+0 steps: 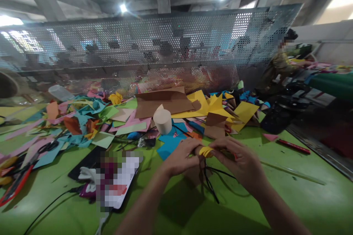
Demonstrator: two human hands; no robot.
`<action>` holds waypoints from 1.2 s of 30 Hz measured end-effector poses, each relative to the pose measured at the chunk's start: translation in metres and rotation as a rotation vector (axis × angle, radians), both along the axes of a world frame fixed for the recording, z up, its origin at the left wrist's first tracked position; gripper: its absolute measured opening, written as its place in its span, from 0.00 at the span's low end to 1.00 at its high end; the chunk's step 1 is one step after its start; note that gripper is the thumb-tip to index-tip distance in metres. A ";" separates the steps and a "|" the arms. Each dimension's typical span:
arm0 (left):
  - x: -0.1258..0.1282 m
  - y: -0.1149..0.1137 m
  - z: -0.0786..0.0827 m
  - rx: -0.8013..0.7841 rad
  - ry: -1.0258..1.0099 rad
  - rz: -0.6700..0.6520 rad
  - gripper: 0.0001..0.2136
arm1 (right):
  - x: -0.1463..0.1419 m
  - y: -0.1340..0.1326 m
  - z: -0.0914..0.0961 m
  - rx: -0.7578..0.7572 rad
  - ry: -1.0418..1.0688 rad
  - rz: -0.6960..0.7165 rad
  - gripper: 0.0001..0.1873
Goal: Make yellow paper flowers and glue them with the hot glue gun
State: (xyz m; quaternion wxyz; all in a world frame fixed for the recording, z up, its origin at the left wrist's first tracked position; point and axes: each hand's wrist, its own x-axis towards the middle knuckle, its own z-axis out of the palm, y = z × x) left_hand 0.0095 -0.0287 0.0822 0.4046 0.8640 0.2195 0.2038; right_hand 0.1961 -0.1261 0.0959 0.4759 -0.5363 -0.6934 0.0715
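My left hand and my right hand meet over the green table, fingers closed from both sides around a small curled yellow paper piece. A brown part shows at its left end, by my left fingertips. Below it, thin black cords hang between my hands; whether they are fixed to the paper I cannot tell. My right fingers hide a small red-orange spot. Just beyond my hands lie blue paper and a brown paper piece. A white paper roll stands behind them.
Coloured paper scraps heap along the back beneath a perforated metal panel. Red-handled scissors and a partly blurred phone lie left. A red pen lies right. Another person sits at far right.
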 end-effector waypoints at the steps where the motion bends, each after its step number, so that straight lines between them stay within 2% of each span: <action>1: 0.000 0.001 -0.001 -0.005 -0.003 -0.003 0.11 | 0.000 0.000 0.001 -0.004 -0.001 -0.002 0.04; 8: -0.002 0.004 -0.007 -0.082 -0.018 0.002 0.14 | -0.001 0.002 -0.001 -0.066 0.000 -0.009 0.06; 12: -0.001 0.005 -0.008 -0.098 -0.070 0.024 0.20 | 0.003 0.005 -0.008 -0.071 0.046 -0.048 0.06; 18: 0.000 0.008 -0.012 -0.114 -0.180 0.016 0.22 | 0.004 0.007 -0.009 -0.098 0.222 -0.149 0.12; 25: -0.002 0.013 -0.013 -0.153 -0.205 0.053 0.22 | 0.004 0.009 -0.011 -0.175 0.398 -0.107 0.16; 27: -0.003 0.013 -0.012 -0.194 -0.214 0.059 0.22 | 0.005 0.008 -0.011 -0.186 0.379 -0.086 0.15; 32: -0.005 0.015 -0.011 -0.259 -0.208 0.077 0.25 | 0.005 0.005 -0.005 -0.076 0.171 -0.042 0.13; 36: -0.006 0.016 -0.012 -0.291 -0.212 0.078 0.25 | 0.004 0.003 -0.001 -0.050 0.112 0.028 0.13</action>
